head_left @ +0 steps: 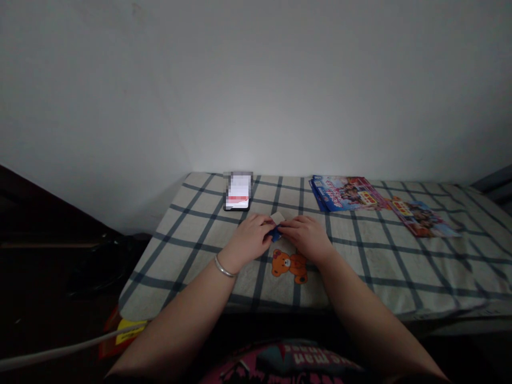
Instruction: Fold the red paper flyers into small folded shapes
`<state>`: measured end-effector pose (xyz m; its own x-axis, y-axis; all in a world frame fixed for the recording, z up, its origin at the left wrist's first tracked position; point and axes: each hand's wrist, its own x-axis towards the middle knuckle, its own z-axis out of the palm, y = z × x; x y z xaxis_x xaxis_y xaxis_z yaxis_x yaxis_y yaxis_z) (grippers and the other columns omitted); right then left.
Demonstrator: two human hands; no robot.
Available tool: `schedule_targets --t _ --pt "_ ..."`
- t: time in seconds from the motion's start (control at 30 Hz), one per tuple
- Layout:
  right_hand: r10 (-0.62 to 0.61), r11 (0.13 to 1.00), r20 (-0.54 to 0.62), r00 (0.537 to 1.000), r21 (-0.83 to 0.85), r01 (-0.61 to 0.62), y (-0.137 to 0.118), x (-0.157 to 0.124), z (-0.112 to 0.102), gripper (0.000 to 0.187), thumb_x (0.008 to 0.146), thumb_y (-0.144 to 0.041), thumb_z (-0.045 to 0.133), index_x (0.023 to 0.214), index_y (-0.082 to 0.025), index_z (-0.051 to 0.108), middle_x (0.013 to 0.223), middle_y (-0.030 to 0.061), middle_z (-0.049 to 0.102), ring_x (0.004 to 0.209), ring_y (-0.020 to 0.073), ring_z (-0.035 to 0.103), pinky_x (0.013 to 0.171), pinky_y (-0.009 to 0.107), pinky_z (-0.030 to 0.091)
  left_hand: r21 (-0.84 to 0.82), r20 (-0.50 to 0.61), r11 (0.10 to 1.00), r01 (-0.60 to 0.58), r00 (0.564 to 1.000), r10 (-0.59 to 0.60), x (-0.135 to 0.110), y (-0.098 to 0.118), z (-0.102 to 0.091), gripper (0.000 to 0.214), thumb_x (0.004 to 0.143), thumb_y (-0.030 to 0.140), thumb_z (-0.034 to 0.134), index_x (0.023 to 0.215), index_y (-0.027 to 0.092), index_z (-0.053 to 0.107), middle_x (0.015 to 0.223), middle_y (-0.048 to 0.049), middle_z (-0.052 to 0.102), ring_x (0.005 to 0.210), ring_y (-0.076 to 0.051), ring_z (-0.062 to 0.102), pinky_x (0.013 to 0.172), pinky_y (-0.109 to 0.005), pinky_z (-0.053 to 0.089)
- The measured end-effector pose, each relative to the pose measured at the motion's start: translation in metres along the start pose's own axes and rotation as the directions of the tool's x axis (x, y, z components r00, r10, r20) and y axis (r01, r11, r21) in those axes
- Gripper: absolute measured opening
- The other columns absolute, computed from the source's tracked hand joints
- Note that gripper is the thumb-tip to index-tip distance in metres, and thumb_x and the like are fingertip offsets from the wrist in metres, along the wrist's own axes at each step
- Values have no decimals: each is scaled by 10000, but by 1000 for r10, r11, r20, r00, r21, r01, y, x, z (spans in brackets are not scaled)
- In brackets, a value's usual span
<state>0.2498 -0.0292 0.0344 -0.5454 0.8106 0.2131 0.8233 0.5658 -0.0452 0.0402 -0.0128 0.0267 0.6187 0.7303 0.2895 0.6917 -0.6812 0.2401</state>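
Between my two hands, low over the checked cloth, is a small piece of folded paper, blue with a pale corner pointing away from me. My left hand, with a silver bangle at the wrist, has its fingers closed on the paper's left side. From the other side, my right hand pinches it with bent fingers. The fingers cover much of the paper, so its full shape is hidden. Just below my hands, an orange bear print shows on the cloth.
A phone with a lit, partly blurred screen lies near the wall. Colourful printed leaflets are stacked at the back right, and another leaflet lies farther right. The checked tablecloth ends in a rounded corner at left.
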Motion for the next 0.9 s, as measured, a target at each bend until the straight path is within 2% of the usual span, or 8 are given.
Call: schedule_targets --t 0.13,0.27,0.47,0.6,0.9 --pt "77 997 -1 997 -17 -77 0 0 0 278 946 -322 515 1152 -267 693 1186 30 696 990 220 604 866 360 450 23 42 998 -59 997 58 0 1 -4 342 859 219 593 1199 198 620 1205 -71 598 1095 -225 530 975 -390 452" --pt "123 992 -7 992 9 -123 3 0 2 282 949 -340 510 1128 -243 705 1170 29 704 1000 213 609 879 342 459 70 67 994 -84 995 79 3 1 -4 297 908 293 583 1186 195 623 1173 -62 619 1084 -231 533 944 -392 457" --pt "136 988 -39 990 84 -133 3 0 3 251 922 -322 548 1080 -237 723 1139 15 716 982 199 615 884 319 473 122 76 984 -132 989 124 6 0 2 239 893 265 624 1117 178 630 1241 -55 605 1106 -219 543 961 -380 450" --pt "148 985 -51 988 97 -142 2 0 2 245 901 -269 556 1074 -231 726 1139 15 714 984 202 610 897 324 473 133 85 978 -161 985 151 7 1 4 213 916 252 592 1102 156 631 1154 -68 642 1105 -218 553 956 -383 459" --pt "141 986 -48 989 99 -136 -3 0 0 261 881 -277 553 1073 -213 718 1142 50 705 1022 220 602 951 359 441 222 105 961 -167 984 147 5 8 2 118 937 189 520 990 174 624 1044 -60 645 967 -209 595 801 -344 495"
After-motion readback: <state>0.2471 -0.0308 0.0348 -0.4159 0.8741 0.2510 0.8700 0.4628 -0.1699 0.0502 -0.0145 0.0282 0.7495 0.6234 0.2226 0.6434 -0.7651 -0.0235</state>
